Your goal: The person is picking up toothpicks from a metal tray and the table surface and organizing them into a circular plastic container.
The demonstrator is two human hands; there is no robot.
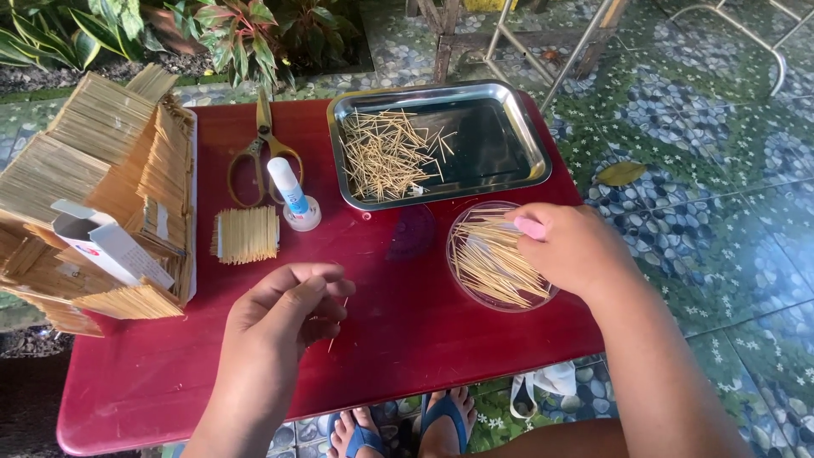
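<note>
With a large toothpick house (102, 195) mostly built at far left, your left hand (292, 309) pinches one thin wooden toothpick (337, 326) over the red table (407, 331), while your right hand (572, 250) closes on sticks in the round clear dish (462, 280).

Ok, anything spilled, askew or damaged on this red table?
Nothing stands out. Toothpicks lie loose but contained in the metal tray and round clear dish; the left hand pinches one toothpick, the right hand rests over the dish.
</note>
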